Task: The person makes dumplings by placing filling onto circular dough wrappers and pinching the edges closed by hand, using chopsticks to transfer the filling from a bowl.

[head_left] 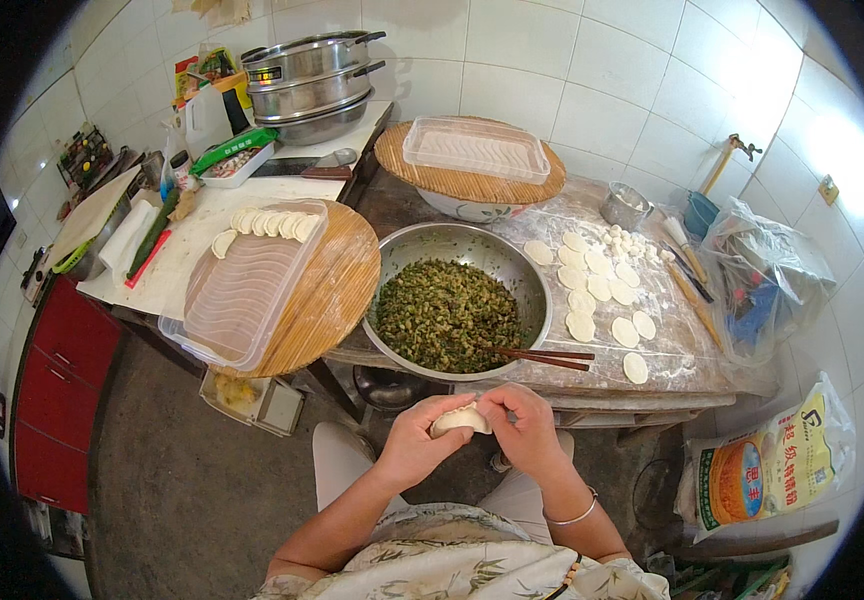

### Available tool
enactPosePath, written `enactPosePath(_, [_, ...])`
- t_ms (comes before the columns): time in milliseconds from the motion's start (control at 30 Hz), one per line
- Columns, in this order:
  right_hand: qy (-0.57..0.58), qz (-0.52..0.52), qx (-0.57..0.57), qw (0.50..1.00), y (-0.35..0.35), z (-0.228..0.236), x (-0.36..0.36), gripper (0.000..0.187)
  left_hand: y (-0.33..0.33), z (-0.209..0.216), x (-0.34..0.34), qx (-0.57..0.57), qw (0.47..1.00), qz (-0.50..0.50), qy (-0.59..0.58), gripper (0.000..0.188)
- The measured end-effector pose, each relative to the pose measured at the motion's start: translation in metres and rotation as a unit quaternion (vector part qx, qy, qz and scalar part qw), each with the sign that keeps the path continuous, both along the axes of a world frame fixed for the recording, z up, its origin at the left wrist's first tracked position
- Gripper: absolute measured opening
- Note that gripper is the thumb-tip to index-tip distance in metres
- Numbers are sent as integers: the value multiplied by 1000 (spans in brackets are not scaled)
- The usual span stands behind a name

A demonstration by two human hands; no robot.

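Observation:
Over my lap I hold a pale folded dumpling between both hands. My left hand cups it from the left, thumb along its lower side. The fingers of my right hand pinch its right end. Just beyond my hands stands a large steel bowl of chopped green filling, with brown chopsticks resting across its right rim. Round dough wrappers lie on the floured board to the right. Left of the bowl, a clear ridged tray carries a row of folded dumplings at its far end.
The tray sits on a round woven lid. Another clear tray rests on a second woven lid behind the bowl. Steamer pots and a knife are at the back left. A rolling pin and plastic bag lie right.

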State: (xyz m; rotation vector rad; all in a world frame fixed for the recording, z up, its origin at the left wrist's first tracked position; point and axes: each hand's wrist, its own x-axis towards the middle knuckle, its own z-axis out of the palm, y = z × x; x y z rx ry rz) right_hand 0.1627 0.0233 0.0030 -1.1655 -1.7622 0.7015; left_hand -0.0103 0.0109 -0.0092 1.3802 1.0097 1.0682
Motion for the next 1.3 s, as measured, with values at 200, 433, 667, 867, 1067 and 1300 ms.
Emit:
enactPosePath(200, [23, 1, -11, 1000, -2, 2, -4, 8, 0, -9, -2, -10, 1000, 21, -16, 37])
enactPosePath(433, [10, 8, 25, 1000, -1, -2, -5, 7, -1, -2, 0, 39, 998, 20, 34, 36])
enactPosePath(667, [-1, 11, -6, 1000, -3, -2, -4, 8, -2, -4, -1, 35, 998, 35, 37, 37])
enactPosePath(867, [16, 15, 45, 999, -1, -2, -6, 7, -1, -5, -1, 41, 999, 22, 14, 32])
enactPosePath(1067, [8, 29, -24, 999, -4, -1, -7, 8, 1, -19, -3, 10, 1000, 28, -9, 30])
enactPosePath(1300, [15, 27, -5, 999, -2, 3, -8, 6, 0, -13, 0, -41, 995, 34, -90, 28])
